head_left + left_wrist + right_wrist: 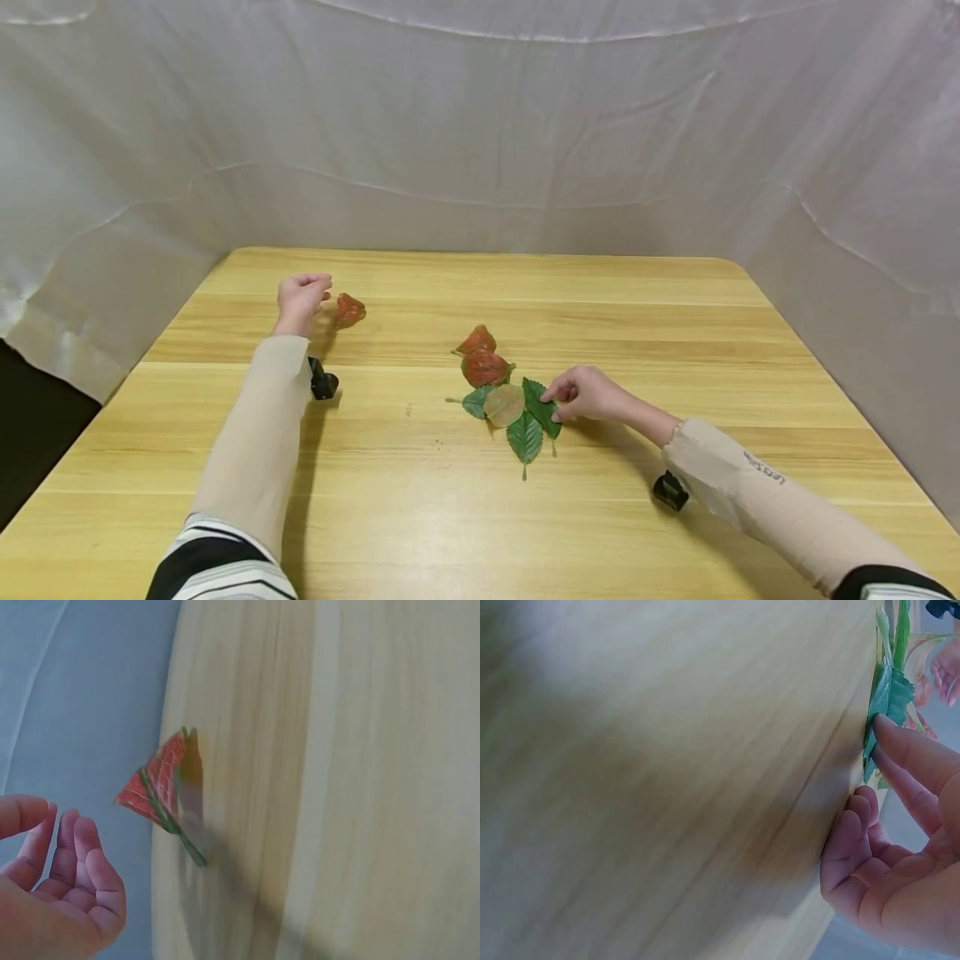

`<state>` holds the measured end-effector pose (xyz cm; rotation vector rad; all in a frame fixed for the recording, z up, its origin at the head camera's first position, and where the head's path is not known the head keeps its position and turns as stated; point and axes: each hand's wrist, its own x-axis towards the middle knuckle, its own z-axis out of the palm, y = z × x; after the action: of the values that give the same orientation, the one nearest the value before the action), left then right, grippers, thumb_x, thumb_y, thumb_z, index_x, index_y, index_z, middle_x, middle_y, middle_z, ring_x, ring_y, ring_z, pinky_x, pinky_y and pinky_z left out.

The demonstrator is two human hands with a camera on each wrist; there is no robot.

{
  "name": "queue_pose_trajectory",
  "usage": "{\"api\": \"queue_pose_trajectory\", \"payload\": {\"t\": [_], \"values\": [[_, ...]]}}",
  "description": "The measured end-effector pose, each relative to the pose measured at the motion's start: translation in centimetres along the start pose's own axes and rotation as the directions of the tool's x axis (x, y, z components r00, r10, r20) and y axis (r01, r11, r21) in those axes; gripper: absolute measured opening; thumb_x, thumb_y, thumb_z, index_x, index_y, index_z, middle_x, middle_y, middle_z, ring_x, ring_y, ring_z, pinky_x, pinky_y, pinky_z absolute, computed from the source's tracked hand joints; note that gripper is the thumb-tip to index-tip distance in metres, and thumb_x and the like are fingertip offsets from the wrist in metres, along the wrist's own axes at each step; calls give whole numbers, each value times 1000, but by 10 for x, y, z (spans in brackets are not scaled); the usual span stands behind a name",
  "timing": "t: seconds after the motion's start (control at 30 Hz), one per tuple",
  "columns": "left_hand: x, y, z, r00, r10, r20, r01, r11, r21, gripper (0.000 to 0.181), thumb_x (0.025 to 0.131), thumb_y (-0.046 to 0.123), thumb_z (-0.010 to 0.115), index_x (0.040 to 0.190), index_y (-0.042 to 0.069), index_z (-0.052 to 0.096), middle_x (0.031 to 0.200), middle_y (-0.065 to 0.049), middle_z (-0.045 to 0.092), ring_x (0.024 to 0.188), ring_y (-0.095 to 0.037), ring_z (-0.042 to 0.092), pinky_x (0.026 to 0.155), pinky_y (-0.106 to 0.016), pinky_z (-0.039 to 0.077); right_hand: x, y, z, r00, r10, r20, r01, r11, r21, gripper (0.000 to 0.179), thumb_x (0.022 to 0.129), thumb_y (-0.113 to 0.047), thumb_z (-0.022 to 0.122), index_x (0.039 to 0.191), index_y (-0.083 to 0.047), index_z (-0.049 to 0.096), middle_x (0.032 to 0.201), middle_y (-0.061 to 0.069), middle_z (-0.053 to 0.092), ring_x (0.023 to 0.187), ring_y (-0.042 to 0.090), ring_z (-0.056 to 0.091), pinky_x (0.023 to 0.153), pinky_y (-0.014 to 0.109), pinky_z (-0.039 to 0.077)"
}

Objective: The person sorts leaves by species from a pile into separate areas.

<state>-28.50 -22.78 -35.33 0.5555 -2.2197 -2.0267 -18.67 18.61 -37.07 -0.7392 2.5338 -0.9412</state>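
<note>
At the far left of the table, my left hand [302,297] hovers with fingers loosely bent and nothing between them. Just right of it a folded red leaf [349,310] lies alone; the left wrist view shows its green stem and a gap between the leaf [157,784] and the fingers. My right hand [592,393] pinches a dark green leaf [537,398] between thumb and index finger, low over the wood. Against that leaf lie another green leaf [524,437] and a round yellowish leaf [504,405]. The right wrist view shows the thumb on the green leaf [891,691].
A small green leaf [476,402] pokes out left of the yellowish one. Two red leaves, one nearer [486,367] and one farther [477,340], extend the cluster toward the back. Pale curtains [480,125] surround the wooden table [420,533].
</note>
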Motion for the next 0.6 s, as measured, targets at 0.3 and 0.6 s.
{"api": "queue_pose_trajectory", "payload": {"t": [0.3,0.6], "values": [[-6,1,2,995,70,71,-70,998,-5,4,89,15,53,87,13,56,91,4,53,83,-12,53,78,-30,39,1,1,1,1000,-3,-6,3,1000,3,21,70,1,72,91,3,69,75,3,56,66,13,44,58,26,41],[-13,2,9,982,119,149,-124,992,21,7,90,16,52,91,11,58,94,-2,56,81,-14,54,73,-28,43,2,3,1,1000,-10,-2,10,1000,9,21,70,1,72,91,2,68,76,3,56,67,13,44,59,26,41]]}}
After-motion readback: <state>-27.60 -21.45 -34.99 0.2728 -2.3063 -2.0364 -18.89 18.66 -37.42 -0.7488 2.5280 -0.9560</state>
